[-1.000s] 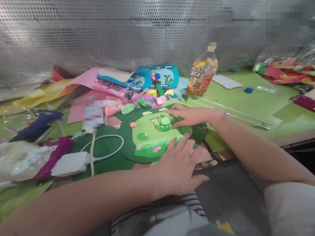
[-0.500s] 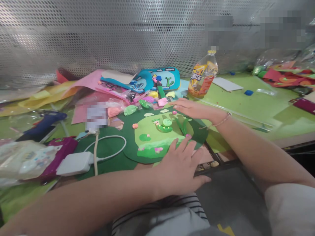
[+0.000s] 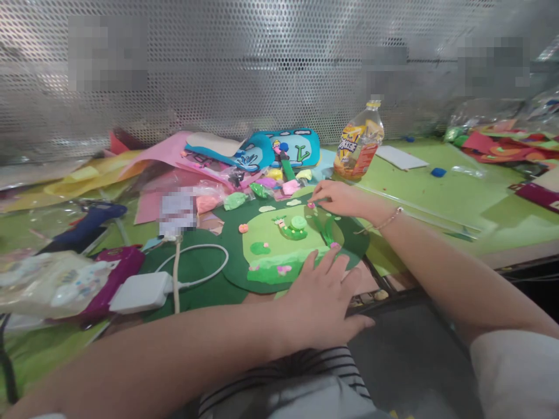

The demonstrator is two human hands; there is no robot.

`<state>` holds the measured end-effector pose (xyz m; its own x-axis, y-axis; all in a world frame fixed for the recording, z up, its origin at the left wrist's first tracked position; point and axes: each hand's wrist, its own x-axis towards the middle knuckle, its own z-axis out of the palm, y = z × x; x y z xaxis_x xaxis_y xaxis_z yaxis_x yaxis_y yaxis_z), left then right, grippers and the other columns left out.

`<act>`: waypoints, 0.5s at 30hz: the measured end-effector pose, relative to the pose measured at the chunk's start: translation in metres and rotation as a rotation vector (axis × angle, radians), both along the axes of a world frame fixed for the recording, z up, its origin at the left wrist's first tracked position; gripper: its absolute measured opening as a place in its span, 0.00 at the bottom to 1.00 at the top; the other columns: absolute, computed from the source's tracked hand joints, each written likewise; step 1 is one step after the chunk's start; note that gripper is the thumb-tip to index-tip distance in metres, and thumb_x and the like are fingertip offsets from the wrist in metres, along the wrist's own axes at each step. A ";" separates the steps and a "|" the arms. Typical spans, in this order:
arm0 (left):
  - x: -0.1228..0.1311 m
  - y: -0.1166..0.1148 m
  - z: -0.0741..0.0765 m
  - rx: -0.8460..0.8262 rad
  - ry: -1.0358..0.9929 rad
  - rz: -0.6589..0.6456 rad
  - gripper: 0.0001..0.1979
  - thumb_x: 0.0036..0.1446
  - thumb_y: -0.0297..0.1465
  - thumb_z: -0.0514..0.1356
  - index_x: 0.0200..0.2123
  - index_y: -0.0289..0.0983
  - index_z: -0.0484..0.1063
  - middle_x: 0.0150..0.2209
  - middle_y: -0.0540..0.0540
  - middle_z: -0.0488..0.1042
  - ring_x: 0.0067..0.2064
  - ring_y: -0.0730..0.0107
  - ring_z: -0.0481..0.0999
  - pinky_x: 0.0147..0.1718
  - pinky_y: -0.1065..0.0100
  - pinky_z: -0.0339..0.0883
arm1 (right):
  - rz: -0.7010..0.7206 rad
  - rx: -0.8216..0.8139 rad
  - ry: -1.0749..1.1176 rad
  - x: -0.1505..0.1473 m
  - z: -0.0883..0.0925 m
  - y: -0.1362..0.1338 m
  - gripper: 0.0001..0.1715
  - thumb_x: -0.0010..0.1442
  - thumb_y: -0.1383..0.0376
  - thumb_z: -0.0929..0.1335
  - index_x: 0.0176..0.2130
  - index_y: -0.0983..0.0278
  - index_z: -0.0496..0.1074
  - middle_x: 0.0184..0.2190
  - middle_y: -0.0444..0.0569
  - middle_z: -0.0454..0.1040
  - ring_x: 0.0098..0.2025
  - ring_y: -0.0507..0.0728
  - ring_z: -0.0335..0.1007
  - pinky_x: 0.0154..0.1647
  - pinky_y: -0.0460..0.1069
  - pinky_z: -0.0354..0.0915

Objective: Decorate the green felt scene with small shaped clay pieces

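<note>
A light-green desk (image 3: 454,195) carries the work, with a perforated metal panel (image 3: 244,58) standing beyond the fingers of both hands and dark grey floor below the desk's near edge. Left of the fingers lie a white adapter (image 3: 140,291) and cable; beyond the right hand's fingertips stands a drink bottle (image 3: 356,151). The dark-green card (image 3: 236,256) lies flat between the two hands and to their left, its long axis appearing to run left to right. On it, a clay snail (image 3: 292,233) faces left, away from the right fingers, its body lengthwise along the card. The left hand (image 3: 321,299) rests over the card's near right edge, fingers spread and grasping nothing. The right hand (image 3: 343,199) has its fingers drawn together beside a pink flower (image 3: 311,205) at the card's far right; whether they grip it cannot be told.
</note>
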<state>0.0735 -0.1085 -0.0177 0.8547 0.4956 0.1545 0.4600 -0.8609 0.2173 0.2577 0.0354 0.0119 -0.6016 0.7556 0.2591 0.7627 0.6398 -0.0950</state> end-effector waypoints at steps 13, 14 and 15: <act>0.002 0.000 0.002 -0.116 -0.137 0.014 0.28 0.54 0.47 0.53 0.52 0.34 0.59 0.55 0.35 0.60 0.62 0.47 0.51 0.57 0.44 0.45 | -0.043 -0.051 0.023 -0.002 -0.015 0.007 0.14 0.59 0.63 0.63 0.40 0.66 0.75 0.38 0.55 0.73 0.38 0.58 0.70 0.42 0.54 0.65; 0.003 0.000 0.005 -0.185 -0.196 0.039 0.25 0.54 0.44 0.54 0.50 0.34 0.61 0.52 0.35 0.62 0.59 0.48 0.55 0.56 0.45 0.49 | -0.051 -0.047 0.031 -0.002 -0.015 0.008 0.13 0.59 0.63 0.64 0.38 0.65 0.75 0.37 0.54 0.73 0.37 0.58 0.70 0.41 0.53 0.65; 0.004 0.001 0.008 -0.278 -0.276 0.075 0.22 0.54 0.41 0.55 0.48 0.35 0.62 0.50 0.36 0.63 0.57 0.51 0.59 0.54 0.48 0.53 | -0.056 -0.035 0.046 -0.002 -0.014 0.007 0.13 0.59 0.63 0.63 0.38 0.65 0.75 0.37 0.53 0.73 0.36 0.57 0.69 0.39 0.52 0.65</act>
